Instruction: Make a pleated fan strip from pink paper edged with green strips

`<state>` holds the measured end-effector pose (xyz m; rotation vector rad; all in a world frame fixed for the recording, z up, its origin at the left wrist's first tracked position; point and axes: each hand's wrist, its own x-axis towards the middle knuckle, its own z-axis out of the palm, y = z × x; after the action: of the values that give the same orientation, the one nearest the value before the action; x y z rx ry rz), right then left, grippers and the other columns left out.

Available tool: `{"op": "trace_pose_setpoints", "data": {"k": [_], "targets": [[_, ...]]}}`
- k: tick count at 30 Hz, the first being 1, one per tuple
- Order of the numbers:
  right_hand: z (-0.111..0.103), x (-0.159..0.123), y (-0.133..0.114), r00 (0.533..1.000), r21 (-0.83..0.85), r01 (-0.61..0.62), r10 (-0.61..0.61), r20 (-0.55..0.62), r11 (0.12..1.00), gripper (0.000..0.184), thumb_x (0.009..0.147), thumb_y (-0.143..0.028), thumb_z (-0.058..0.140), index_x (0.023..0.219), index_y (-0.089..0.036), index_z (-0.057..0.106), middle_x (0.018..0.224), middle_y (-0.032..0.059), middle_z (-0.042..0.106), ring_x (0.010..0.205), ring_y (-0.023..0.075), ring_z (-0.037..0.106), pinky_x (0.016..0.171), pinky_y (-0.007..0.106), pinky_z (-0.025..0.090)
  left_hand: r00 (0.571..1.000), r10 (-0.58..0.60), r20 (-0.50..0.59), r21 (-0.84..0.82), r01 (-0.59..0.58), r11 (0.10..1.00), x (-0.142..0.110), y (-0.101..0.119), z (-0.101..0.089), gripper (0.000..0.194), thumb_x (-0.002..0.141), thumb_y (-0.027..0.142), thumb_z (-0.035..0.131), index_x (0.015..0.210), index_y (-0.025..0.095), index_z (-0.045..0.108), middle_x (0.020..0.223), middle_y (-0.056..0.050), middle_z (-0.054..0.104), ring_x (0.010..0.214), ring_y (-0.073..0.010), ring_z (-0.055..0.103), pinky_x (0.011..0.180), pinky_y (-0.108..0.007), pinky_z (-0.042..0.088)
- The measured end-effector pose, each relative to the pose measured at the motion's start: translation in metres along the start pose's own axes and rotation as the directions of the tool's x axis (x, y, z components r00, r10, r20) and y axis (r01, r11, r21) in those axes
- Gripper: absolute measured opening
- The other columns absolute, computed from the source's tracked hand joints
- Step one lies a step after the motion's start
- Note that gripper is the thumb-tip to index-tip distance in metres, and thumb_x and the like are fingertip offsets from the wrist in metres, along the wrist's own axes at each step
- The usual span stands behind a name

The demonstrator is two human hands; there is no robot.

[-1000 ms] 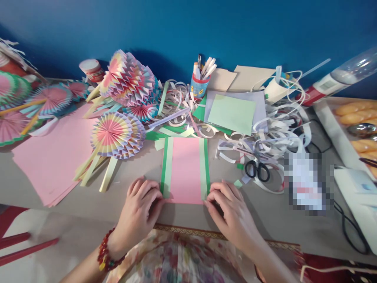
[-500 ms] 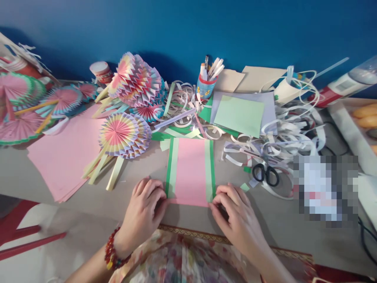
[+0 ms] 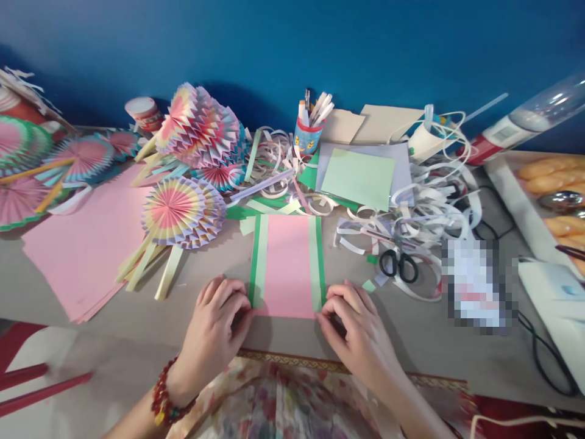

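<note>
A layered sheet of paper (image 3: pixel 287 262), pink in the middle with light green and dark green bands down both sides, lies flat on the table in front of me. My left hand (image 3: pixel 214 326) pinches its near left corner with curled fingers. My right hand (image 3: pixel 359 332) pinches the near right corner the same way. A red bead bracelet (image 3: pixel 162 399) is on my left wrist.
Folded paper fans (image 3: pixel 180 210) and a stack of pink sheets (image 3: pixel 77 250) lie at the left. Black scissors (image 3: pixel 398 266) rest among curled paper strips (image 3: pixel 425 201) at the right. A pen cup (image 3: pixel 307 131) stands by the blue wall. A tray (image 3: pixel 516 195) sits far right.
The hands keep their hold on the sheet's near corners. Only the view swung slightly sideways and back.
</note>
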<state>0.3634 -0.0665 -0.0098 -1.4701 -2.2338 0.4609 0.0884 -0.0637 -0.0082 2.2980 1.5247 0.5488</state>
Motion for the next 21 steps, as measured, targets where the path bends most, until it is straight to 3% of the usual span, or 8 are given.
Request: {"op": "trace_pose_setpoints", "data": {"k": [5,15,21], "targets": [[-0.0004,0.0022,-0.0021,1.0,-0.004,-0.008,0.008,-0.021,1.0,0.014,0.091,-0.015,0.05,0.079,-0.022,0.049,0.093,0.0063,0.054,0.094,0.0236,0.052,0.09,0.042,0.044,1.0,-0.007,0.002,0.001,0.007,1.0,-0.0003,0.0003,-0.0001,0.009,0.093,0.019,0.054,0.084,0.019,0.056,0.098,-0.006,0.056,0.096,-0.0231,0.051,0.091,-0.043,0.042],[0.0005,0.0012,-0.0003,1.0,0.003,0.008,-0.008,-0.028,1.0,0.015,0.092,-0.018,0.051,0.079,-0.023,0.048,0.09,0.0048,0.055,0.089,0.0218,0.055,0.091,0.042,0.044,0.999,-0.041,-0.016,-0.021,0.04,0.999,-0.0025,0.0019,0.0025,0.009,0.093,0.017,0.053,0.085,0.02,0.054,0.1,-0.007,0.056,0.097,-0.0226,0.053,0.095,-0.044,0.043],[0.003,-0.0004,0.0031,0.998,0.043,0.028,-0.026,-0.055,0.999,0.011,0.093,-0.018,0.052,0.084,-0.023,0.05,0.09,0.0038,0.056,0.088,0.0207,0.056,0.098,0.045,0.041,0.996,-0.068,-0.055,0.007,0.069,0.998,-0.006,0.0052,0.006,0.01,0.095,0.017,0.049,0.104,0.021,0.049,0.115,-0.011,0.056,0.107,-0.0248,0.053,0.104,-0.051,0.039]]}}
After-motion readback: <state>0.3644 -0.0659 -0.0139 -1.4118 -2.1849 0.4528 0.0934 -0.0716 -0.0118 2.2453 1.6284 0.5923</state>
